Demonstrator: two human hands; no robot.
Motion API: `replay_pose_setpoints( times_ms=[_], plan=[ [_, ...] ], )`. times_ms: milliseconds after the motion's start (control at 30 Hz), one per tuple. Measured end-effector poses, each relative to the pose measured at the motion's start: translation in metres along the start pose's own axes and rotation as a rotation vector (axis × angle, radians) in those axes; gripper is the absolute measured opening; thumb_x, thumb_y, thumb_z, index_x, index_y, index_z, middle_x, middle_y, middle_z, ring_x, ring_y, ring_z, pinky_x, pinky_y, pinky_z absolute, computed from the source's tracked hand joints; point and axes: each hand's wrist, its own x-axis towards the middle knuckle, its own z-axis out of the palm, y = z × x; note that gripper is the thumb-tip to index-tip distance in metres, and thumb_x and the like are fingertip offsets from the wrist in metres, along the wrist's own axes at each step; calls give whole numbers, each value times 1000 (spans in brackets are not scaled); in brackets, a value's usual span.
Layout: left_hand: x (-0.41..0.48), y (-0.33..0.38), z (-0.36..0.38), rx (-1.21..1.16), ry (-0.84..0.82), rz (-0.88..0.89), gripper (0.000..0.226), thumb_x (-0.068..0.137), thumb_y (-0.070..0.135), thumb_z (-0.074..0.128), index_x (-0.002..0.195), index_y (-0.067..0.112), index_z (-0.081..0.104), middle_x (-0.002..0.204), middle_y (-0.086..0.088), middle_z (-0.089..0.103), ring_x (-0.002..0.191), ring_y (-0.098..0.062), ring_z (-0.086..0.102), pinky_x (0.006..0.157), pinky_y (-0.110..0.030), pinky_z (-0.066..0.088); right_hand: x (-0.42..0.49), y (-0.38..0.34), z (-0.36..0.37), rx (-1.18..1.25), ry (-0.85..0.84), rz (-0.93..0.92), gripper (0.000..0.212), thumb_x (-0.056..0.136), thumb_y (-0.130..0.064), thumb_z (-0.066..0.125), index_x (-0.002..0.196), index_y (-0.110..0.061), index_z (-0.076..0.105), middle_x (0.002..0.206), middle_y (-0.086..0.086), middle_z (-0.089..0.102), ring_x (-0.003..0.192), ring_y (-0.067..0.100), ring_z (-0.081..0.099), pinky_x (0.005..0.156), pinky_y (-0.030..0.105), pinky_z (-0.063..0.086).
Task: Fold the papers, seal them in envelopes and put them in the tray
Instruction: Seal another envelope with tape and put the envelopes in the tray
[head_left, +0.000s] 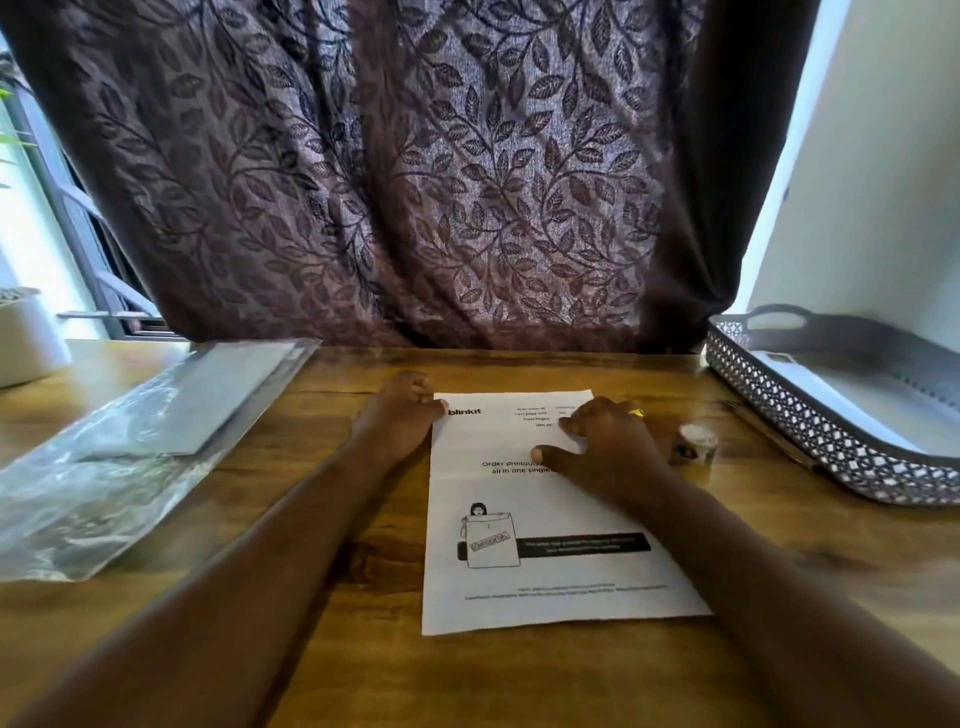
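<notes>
- A small roll of tape (697, 441) stands just right of the right hand (608, 441), between it and the tray (810, 421).
- The tray, dark with a lattice wall and a handle at its far end, sits at the right edge of the tabletop (311, 649); a white envelope (852, 400) lies flat inside it.
- A clear plastic packet (130, 441) holding white sheets lies well to the left of the paper (545, 519). Beyond it a white pot (26, 338) stands at the far left corner.
- The tabletop is brown wood with a visible grain. A dark curtain (415, 182) with a leaf pattern hangs right behind it, daylight shows at the left, and a pale wall (883, 182) rises at the right.
- The paper lies flat in the middle of the tabletop, its long axis running away from the person, with the printed "blinkit" heading at the far end.
- The left hand (402, 415) sits at the far left corner of the paper, fingers curled; whether its grip pinches the edge cannot be told.
- The right hand's grip is spread, with fingertips and thumb pressing down on the far right part of the paper.
</notes>
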Motion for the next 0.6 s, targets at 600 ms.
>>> replay_pose_setpoints(
  times_ms=[600],
  plan=[
    [1,-12,-8,-408,63,92,27,93,8,68,117,19,66,104,-8,74,98,-24,72,90,-49,59,-9,1,-10,298,226,103,47,90,-33,72,131,-14,62,133,9,59,120,25,55,93,25,38]
  ],
)
